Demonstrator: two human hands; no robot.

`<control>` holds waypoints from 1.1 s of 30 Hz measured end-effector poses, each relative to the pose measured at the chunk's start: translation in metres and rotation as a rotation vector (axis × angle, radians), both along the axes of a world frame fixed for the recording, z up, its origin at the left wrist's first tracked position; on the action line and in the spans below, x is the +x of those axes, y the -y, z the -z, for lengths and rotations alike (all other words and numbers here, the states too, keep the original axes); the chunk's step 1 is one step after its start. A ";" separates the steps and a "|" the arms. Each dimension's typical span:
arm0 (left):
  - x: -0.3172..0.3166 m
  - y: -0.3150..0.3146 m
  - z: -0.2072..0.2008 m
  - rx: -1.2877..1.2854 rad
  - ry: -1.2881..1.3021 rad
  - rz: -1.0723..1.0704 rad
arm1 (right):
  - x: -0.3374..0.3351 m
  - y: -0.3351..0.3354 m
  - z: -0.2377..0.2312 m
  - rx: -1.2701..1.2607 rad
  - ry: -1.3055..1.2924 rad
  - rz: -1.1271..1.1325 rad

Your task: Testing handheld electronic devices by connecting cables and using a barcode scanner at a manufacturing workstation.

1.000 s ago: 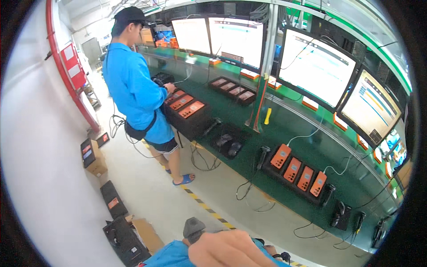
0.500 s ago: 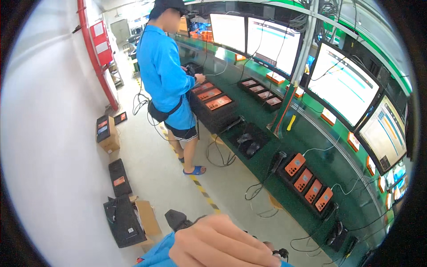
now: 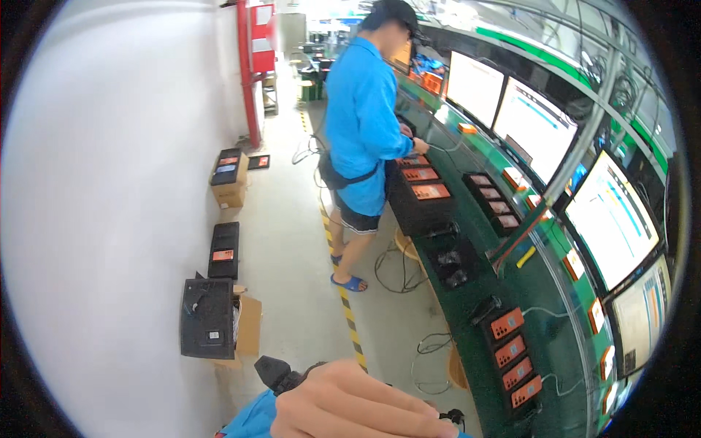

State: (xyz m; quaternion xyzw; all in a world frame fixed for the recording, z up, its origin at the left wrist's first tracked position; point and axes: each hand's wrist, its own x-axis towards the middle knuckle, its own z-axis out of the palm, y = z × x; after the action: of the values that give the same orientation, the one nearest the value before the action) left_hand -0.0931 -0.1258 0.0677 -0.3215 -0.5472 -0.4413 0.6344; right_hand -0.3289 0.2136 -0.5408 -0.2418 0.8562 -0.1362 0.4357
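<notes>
My left hand (image 3: 358, 405) is at the lower edge, back up, its fingers pressed together and bent down toward the right. What lies under the fingers is hidden. A black angular plastic piece (image 3: 276, 374) stands beside the knuckles, and a small black part (image 3: 454, 417) shows by the fingertips. A blue sleeve (image 3: 252, 417) is at the lower left of the hand. My right hand is not in view. On the green bench to the right, a black tray (image 3: 504, 376) holds several orange rectangular devices (image 3: 510, 350), some with white cables.
A co-worker in blue (image 3: 363, 102) stands ahead at the bench (image 3: 467, 292), hands on a cable near another black tray (image 3: 427, 212). Monitors (image 3: 612, 219) line the right. Cartons and a black case (image 3: 208, 317) sit along the white wall. Striped tape (image 3: 349, 314) marks the floor.
The view has turned left, so the co-worker, bench and boxes sit farther right. My left hand keeps much the same pose at the lower edge.
</notes>
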 end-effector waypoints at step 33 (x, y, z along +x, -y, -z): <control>-0.029 -0.054 0.034 0.372 -0.256 0.239 | -0.058 0.085 0.020 -0.035 0.042 -0.393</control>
State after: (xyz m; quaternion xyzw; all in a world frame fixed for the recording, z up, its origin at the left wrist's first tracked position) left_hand -0.1218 -0.0714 0.0342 -0.3149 -0.3298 -0.5619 0.6902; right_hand -0.3873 0.1286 -0.5609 -0.4092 0.7807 -0.0684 0.4672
